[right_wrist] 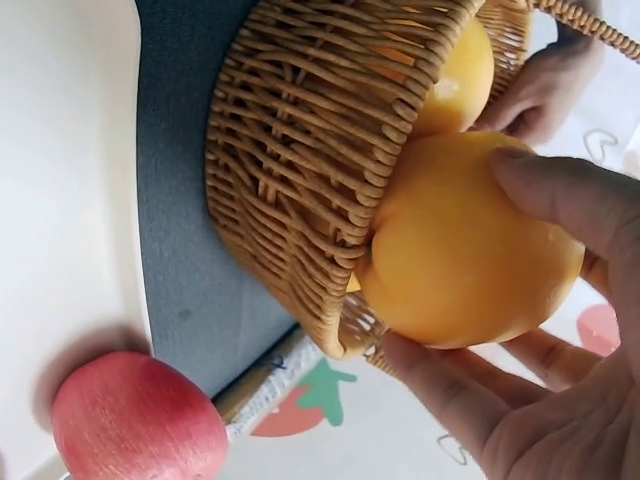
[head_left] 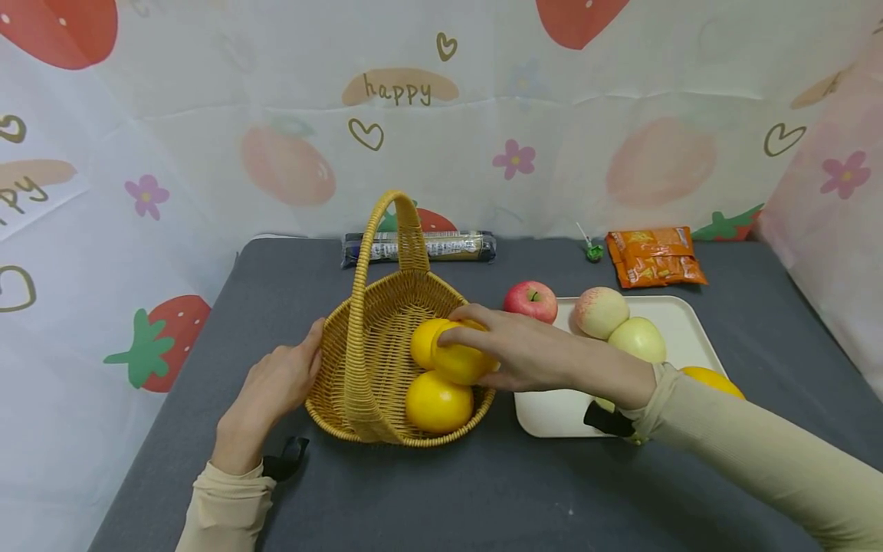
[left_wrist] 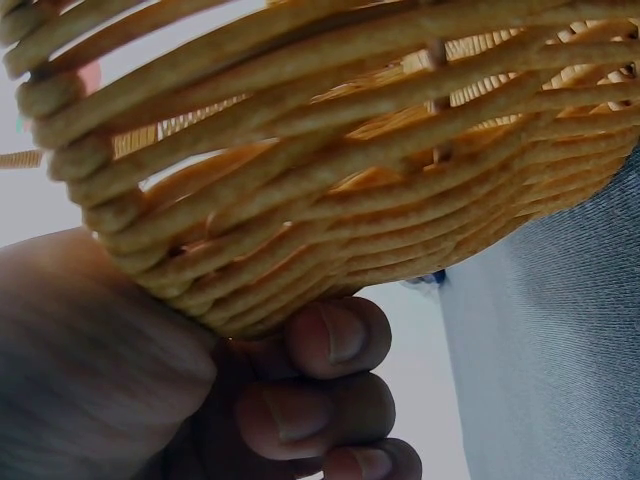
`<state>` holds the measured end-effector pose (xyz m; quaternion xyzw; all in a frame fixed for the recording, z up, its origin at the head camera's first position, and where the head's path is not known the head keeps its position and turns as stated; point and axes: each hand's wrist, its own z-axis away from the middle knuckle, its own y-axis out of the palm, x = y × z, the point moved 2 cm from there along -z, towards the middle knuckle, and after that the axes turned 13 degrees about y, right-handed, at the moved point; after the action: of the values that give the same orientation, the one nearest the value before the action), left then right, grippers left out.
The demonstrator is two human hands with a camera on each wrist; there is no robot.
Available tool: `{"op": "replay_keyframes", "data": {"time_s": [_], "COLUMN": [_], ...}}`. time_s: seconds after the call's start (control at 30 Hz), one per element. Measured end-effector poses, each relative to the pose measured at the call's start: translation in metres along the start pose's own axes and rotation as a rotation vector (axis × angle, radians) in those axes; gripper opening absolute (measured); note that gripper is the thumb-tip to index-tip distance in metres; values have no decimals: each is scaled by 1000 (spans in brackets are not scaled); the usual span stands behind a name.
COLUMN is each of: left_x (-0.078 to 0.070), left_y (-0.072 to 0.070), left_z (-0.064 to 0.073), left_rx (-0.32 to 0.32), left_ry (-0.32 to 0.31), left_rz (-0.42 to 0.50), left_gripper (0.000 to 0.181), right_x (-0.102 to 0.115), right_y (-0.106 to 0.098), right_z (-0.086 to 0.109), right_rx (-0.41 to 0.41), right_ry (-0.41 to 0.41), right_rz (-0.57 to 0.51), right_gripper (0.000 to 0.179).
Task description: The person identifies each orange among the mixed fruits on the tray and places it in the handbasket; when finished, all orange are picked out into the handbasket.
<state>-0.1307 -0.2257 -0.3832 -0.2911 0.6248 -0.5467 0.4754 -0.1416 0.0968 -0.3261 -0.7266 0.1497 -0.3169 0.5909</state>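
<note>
Now right hand (head_left: pixel 527 351) is pinching yellow fruit (head_left: pixel 461 362) between thumb and fingertips, holding it at right rim of wicker basket (head_left: pixel 386 368); two more yellow fruits (head_left: pixel 439 403) are resting inside, toward right side; left hand (head_left: pixel 281 381) is gripping basket's left side, fingers curled; white tray (head_left: pixel 552 414) is sitting at right, peach (head_left: pixel 602 312) and pale green fruit (head_left: pixel 638 340) lying on it, red apple (head_left: pixel 530 300) resting at its far left corner; orange packet (head_left: pixel 655 257) is lying behind tray, lollipop (head_left: pixel 594 252) just beside packet

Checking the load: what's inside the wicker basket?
Two yellow fruits lie inside the wicker basket; the right hand holds a third yellow fruit at the rim. That fruit partly hides the rear one; anything beneath the fruits is covered.
</note>
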Motion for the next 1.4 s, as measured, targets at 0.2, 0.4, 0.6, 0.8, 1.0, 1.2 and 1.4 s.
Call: {"op": "replay_keyframes", "data": {"time_s": [0.2, 0.4, 0.6, 0.8, 1.0, 1.2, 1.4], "left_x": [0, 0, 2, 3, 3, 3, 2], "left_y": [0, 0, -1, 0, 1, 0, 1], "left_z": [-1, -2, -1, 1, 0, -1, -1], "left_rx": [-5, 0, 11, 12, 10, 12, 13], "left_ry": [3, 3, -7, -7, -8, -10, -7], "left_rz": [-6, -7, -3, 4, -5, -3, 1], "left_gripper": [50, 50, 51, 51, 50, 50, 51], "right_x": [0, 1, 3, 3, 4, 4, 4], "right_y": [1, 5, 10, 11, 11, 12, 12], "right_z": [-1, -4, -8, -10, -11, -12, -12], "right_rx": [-19, -36, -29, -10, -29, -34, -17], "right_ry": [54, 81, 14, -23, 8, 105, 79], "right_rz": [-2, 27, 89, 141, 151, 116, 131], "right_gripper": [61, 60, 56, 55, 58, 67, 66]}}
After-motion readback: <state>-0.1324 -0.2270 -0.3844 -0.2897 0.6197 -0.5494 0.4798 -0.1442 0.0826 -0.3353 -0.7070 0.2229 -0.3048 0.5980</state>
